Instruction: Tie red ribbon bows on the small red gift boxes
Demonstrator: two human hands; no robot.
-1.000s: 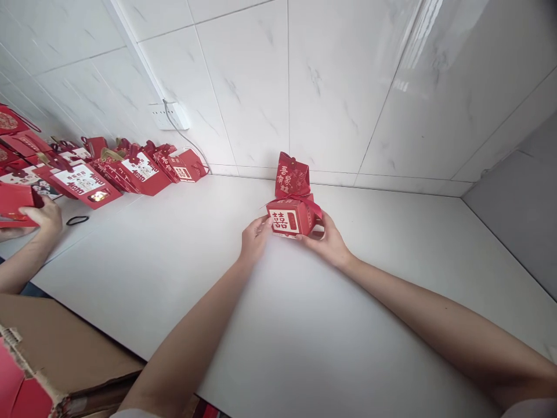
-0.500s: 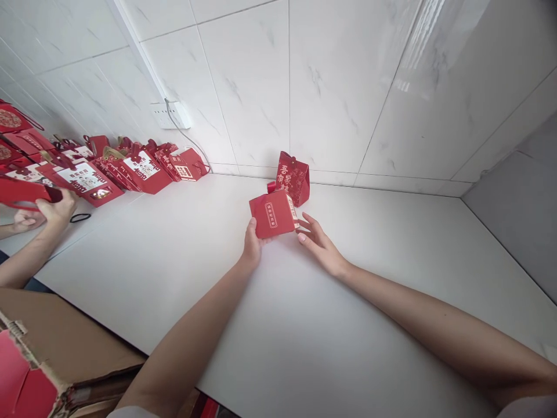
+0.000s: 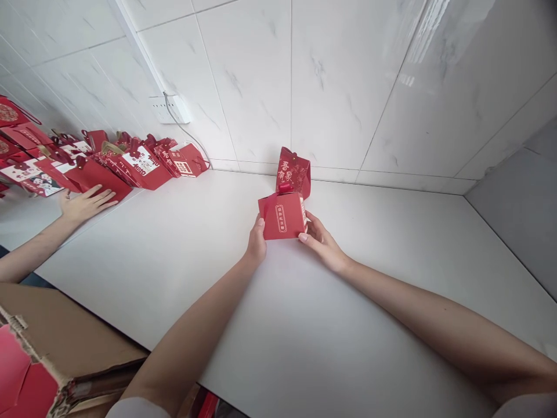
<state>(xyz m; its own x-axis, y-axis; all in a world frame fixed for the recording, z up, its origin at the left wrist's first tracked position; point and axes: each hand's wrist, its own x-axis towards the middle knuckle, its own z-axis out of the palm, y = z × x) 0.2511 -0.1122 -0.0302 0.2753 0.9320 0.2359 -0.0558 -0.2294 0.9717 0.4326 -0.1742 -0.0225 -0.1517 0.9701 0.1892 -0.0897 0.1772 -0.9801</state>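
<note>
- The small red box [image 3: 282, 216] sits on the white table [image 3: 304, 325] right between both hands, near the tiled wall [image 3: 348, 87].
- Left hand [image 3: 256, 247] is curled against the box's left side, thumb up on the front edge, so it's got a light grip on it.
- Right hand [image 3: 319, 241] has its fingers loosely bent with the tips touching the box's right side. More of a pinch than a full grab.
- Box is plain red card with a small gold label of characters on the face turned to the camera, and a strip of gold print down its right edge. A flap sticks up at its top left.
- Just behind it, close to the wall, stands a red gift bag [image 3: 293, 172] with gold characters.
- Can't read the label, too tiny. Most of both hands' fingers are tucked out of sight behind the box.
- Far left, another person's hand [image 3: 85, 203] lies flat on the table beside a row of red gift boxes [image 3: 130, 165], cut off by the frame edge.
</note>
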